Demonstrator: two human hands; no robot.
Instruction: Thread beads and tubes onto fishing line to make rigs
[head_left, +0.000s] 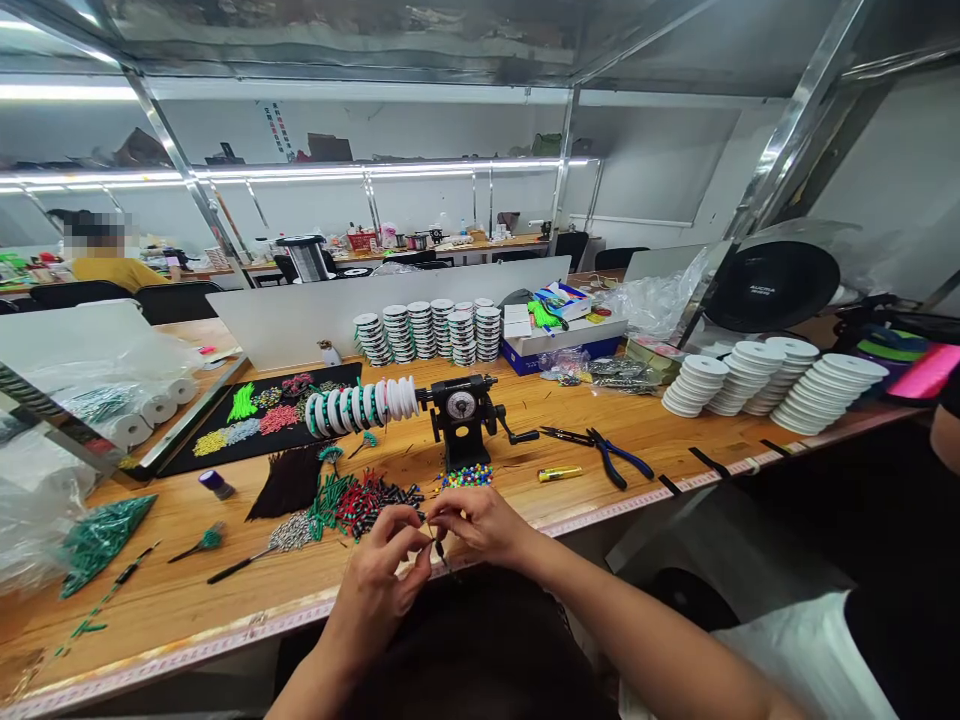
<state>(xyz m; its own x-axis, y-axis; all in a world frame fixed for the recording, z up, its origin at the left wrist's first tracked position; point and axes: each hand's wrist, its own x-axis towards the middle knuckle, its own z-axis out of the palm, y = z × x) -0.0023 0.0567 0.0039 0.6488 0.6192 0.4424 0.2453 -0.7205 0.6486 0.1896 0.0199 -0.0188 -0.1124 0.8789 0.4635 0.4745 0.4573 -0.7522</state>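
Spreading across the view as a wooden table (172,600), carrying a measuring tape (592,513) along its near edge. Showing at far right a round black lid (776,285), bearing pale lettering seemingly reading "AUCMA". Standing on the right side in stacks, white reels (829,390). Lying at left, a black mat (217,410), bearing coloured piles.

Reaching in from below, left hand (379,570) and right hand (480,520), meeting just above the table's near edge. Pinching with thumb and forefinger closed on both sides, gripping a thin dark strand together.

Standing beyond the fingers, a black winder (459,440), carrying a row of white spools (364,405) pointing left and turning its crank handle to the right. Rising behind it, banded reels (430,330). Lying between hands and winder, green and red sleeves (360,505) and bright beads (465,475), crowding the space ahead. Resting to the right, blue-handled pliers (634,462) and a yellow cutter (560,473); showing small print on the cutter, too tiny for reading.

Hanging between the fingertips, the dark strand (440,548), slanting its long axis downward and slightly rightward, pointing its lower end toward the body, partly hiding behind the fingers.
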